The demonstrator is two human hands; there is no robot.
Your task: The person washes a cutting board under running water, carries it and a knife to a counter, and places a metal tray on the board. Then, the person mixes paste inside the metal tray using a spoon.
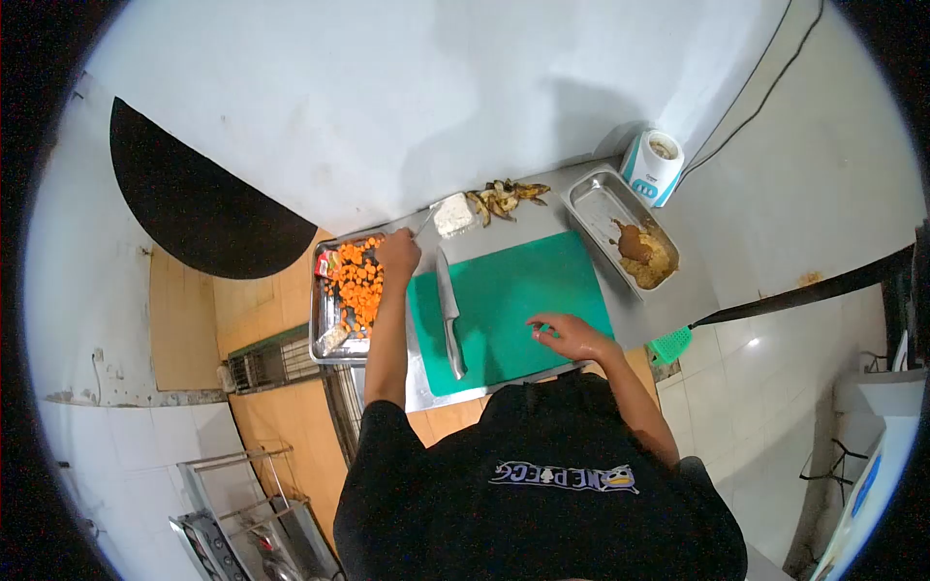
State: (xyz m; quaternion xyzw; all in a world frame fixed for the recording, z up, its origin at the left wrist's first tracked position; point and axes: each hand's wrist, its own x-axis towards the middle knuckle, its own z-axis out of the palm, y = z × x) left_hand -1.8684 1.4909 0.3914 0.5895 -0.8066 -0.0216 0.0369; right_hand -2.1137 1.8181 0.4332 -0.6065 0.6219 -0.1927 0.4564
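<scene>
Cutting board (523, 276): one; knife (450, 312) atop: one; right hand (572, 337) loosely spread; left hand (397, 256) grip unclear.

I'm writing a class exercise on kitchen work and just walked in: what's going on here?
At a counter, the person's left hand is at the corner of a tray of orange pieces; what it grips, if anything, is unclear. The open right hand is over the green board, where a knife lies unheld. A pan at right contains brownish food.
</scene>
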